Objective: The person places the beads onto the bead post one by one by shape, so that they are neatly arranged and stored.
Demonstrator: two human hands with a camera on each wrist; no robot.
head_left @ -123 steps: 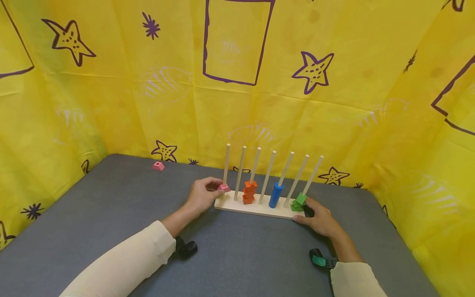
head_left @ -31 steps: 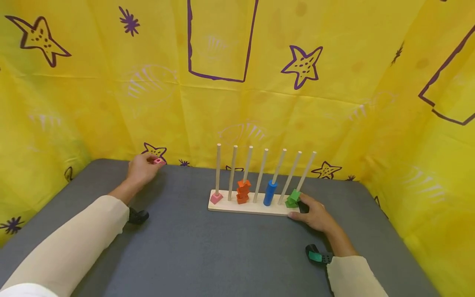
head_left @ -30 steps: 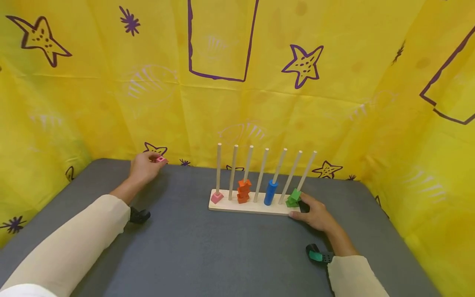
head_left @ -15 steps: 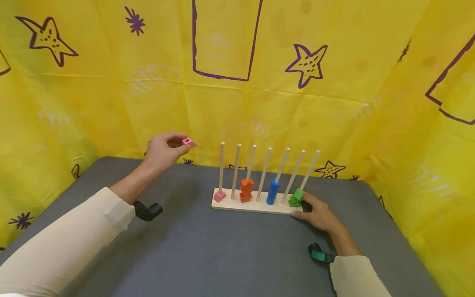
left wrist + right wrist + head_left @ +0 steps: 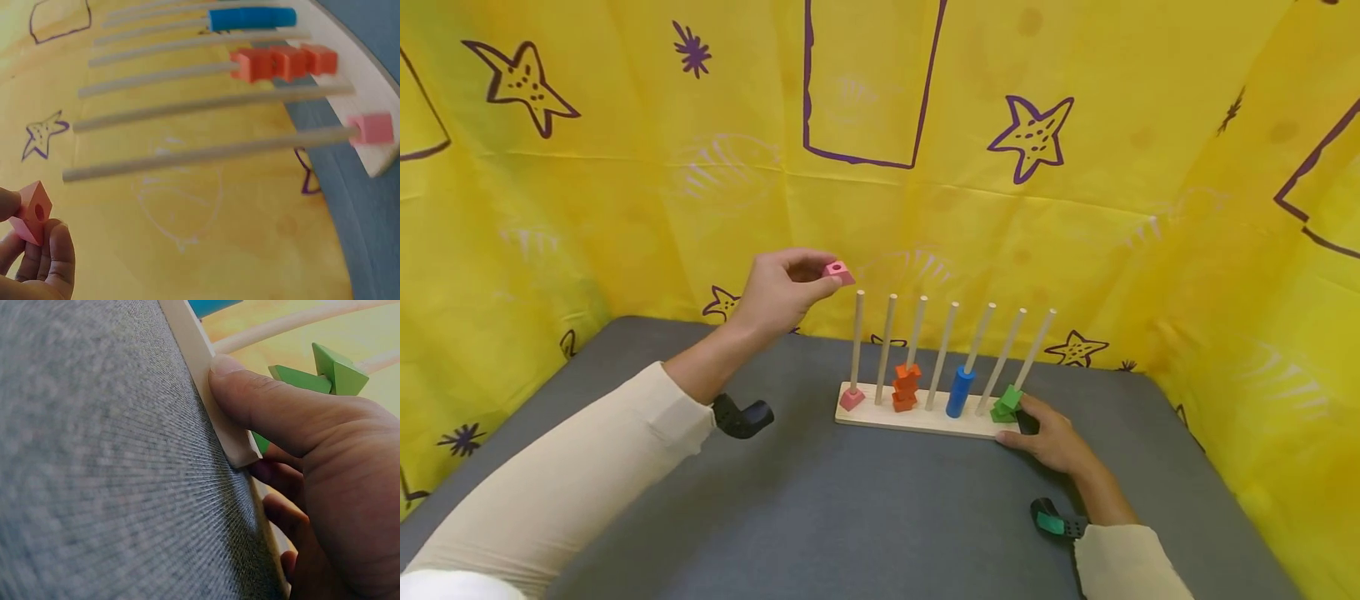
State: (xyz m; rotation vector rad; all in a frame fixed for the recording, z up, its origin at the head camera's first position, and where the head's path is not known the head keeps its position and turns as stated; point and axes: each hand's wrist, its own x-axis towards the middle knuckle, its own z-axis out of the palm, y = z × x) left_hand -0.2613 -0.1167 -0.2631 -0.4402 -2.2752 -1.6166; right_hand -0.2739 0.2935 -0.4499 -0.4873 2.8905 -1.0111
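My left hand (image 5: 778, 292) pinches a small pink block (image 5: 837, 272) with a centre hole, raised just left of and above the top of the leftmost peg (image 5: 856, 333). The left wrist view shows the pink block (image 5: 30, 212) between my fingertips, near that peg's tip (image 5: 69, 175). A wooden base (image 5: 925, 417) carries several upright pegs. On them sit one pink block (image 5: 852, 398), stacked orange blocks (image 5: 904, 387), a blue cylinder (image 5: 958, 392) and green blocks (image 5: 1006, 404). My right hand (image 5: 1051, 437) grips the base's right end, thumb (image 5: 262, 400) along its front edge.
A grey table (image 5: 865, 517) lies under everything, walled on three sides by yellow cloth (image 5: 625, 183) with purple stars. Black wrist straps (image 5: 741, 417) sit on both forearms.
My left hand picked the pink block up from the table's far left corner and carried it up and right, to the leftmost peg's top. The right hand stayed on the base.
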